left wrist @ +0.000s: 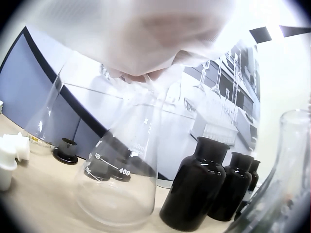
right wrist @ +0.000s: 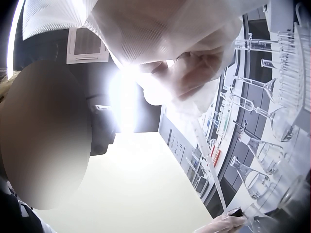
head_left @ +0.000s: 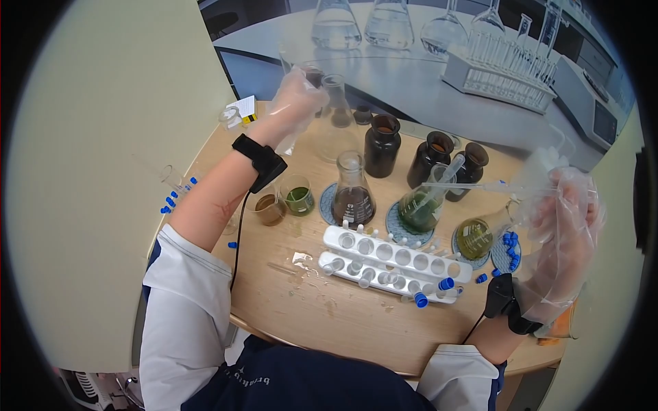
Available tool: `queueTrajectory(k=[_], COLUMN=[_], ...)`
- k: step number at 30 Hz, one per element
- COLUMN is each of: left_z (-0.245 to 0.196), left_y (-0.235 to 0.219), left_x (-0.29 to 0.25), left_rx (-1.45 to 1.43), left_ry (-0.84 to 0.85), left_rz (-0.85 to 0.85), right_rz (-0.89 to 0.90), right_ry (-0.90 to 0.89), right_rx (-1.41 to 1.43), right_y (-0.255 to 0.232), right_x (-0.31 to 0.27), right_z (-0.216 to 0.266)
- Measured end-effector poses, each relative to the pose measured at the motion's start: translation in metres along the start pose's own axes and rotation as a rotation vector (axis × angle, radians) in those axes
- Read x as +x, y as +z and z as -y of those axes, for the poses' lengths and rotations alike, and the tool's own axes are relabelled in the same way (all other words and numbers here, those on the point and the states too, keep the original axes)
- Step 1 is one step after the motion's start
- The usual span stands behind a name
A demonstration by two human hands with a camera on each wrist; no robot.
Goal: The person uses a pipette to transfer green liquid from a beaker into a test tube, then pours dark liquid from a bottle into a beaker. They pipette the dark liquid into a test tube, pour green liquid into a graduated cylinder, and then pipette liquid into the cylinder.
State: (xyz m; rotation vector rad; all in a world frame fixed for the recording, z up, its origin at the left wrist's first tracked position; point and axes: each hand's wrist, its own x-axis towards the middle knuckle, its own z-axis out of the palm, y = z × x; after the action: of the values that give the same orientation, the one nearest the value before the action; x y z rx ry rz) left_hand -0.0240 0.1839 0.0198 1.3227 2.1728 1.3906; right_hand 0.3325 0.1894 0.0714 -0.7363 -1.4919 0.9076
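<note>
My left hand (head_left: 296, 101), in a loose clear plastic glove, is at the neck of a tall clear conical flask (head_left: 334, 137). In the left wrist view the glove covers the mouth of this flask (left wrist: 119, 194); I cannot tell whether its fingers grip the neck. A dark round piece (head_left: 313, 75) shows beside those fingertips. On the right, my gloved right hand (head_left: 563, 212) holds a long clear plastic dropper (head_left: 490, 186) almost level. Its thin end points left, above a flask of green liquid (head_left: 418, 209); another dropper (head_left: 452, 170) leans in that flask.
A white tube rack (head_left: 394, 255) lies in front, with blue-capped tubes. Dark bottles (head_left: 382, 147) stand behind a flask of brown liquid (head_left: 353, 205). Two small beakers (head_left: 298, 198) sit left. A tilted yellow-green flask (head_left: 475, 238) and blue caps (head_left: 510, 250) are right. Wet spots (head_left: 301, 259) mark the table.
</note>
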Motion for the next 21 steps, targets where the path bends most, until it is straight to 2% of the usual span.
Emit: queueTrajectory(k=[6, 8, 12, 18, 21], left_z=[0.012, 0.029, 0.031, 0.027, 0.017], left_y=[0.005, 0.007, 0.008, 0.009, 0.007], left_x=[0.016, 0.03, 0.033, 0.034, 0.03], left_rx=[0.18, 0.281, 0.325, 0.552, 0.587], left_ry=[0.105, 0.156, 0.236, 0.357, 0.3], left_rz=[-0.087, -0.131, -0.169, -0.259, -0.231], right_rz=[0.014, 0.002, -0.008, -0.019, -0.025], right_ry=[0.001, 0.012, 0.028, 0.017, 0.006], right_rx=[-0.015, -0.019, 0.024, 0.012, -0.002], right_y=[-0.002, -0.002, -0.002, -0.001, 0.0], right_x=[0.0, 0.0, 0.001, -0.001, 0.0], right_z=[0.0, 0.001, -0.002, 0.002, 0.003])
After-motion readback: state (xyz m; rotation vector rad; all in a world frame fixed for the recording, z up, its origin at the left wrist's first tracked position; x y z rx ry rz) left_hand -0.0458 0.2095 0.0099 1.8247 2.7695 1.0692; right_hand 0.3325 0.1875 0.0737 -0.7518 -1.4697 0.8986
